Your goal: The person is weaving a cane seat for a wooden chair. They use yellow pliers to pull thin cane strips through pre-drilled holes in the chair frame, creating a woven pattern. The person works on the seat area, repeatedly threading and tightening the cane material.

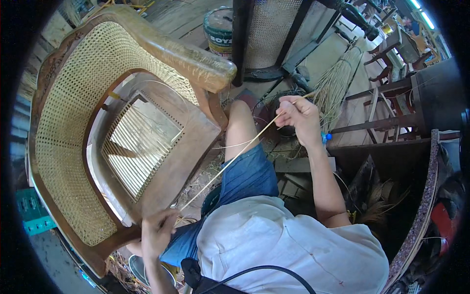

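Note:
A long, pale strand of cane [227, 165] runs taut across my lap, from my left hand low down to my right hand higher up. My right hand [299, 117] pinches it between thumb and fingers, and a short end sticks out past the fist. My left hand [159, 230] closes on the lower end, beside the front corner of a wooden armchair [198, 132]. Woven cane mesh [66, 112] fills the chair's curved back. Parallel strands [132, 152] cross part of the seat opening, and small holes line its frame.
A bundle of long cane strands [338, 85] lies at the back right. Behind the chair arm stands a paint bucket [219, 32], near a dark frame with a cane panel [271, 29]. Dark wooden furniture [387, 117] stands at right. A metal bucket [139, 267] sits below my left hand.

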The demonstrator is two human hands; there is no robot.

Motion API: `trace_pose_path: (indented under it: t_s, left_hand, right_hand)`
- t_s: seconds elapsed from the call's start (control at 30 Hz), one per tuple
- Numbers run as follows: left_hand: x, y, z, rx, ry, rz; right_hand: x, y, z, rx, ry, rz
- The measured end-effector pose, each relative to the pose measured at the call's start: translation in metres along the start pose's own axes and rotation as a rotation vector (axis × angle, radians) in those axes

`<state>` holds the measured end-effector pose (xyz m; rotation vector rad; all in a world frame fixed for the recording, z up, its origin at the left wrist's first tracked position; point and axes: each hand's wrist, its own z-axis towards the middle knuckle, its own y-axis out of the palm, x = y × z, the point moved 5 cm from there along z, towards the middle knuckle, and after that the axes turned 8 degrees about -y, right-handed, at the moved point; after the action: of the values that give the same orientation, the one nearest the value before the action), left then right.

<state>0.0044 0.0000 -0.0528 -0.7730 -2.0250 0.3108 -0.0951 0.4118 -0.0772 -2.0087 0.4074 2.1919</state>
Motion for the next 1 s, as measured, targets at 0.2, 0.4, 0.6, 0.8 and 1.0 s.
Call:
trace_pose_path:
  t_s: [0.2, 0.4, 0.6, 0.8, 1.0]
  left_hand:
    - [0.031, 0.012, 0.018, -0.096, 0.327, 0.255]
    - [0.119, 0.123, 0.086, -0.424, 0.302, -0.407]
    - [0.090, 0.150, 0.094, -0.494, 0.400, -0.123]
    - [0.070, 0.149, 0.075, -0.461, 0.384, -0.063]
    - [0.061, 0.110, 0.091, -0.349, 0.272, -0.428]
  right_hand:
    - [0.012, 0.021, -0.022, -0.094, 0.123, 0.094]
    - [-0.005, 0.063, -0.060, -0.221, -0.253, -0.316]
    - [0.023, -0.033, -0.080, -0.017, -0.033, -0.353]
    - [0.063, -0.215, -0.099, 0.412, 0.025, -0.344]
    - [0.057, -0.434, -0.272, 0.731, 0.708, -1.567]
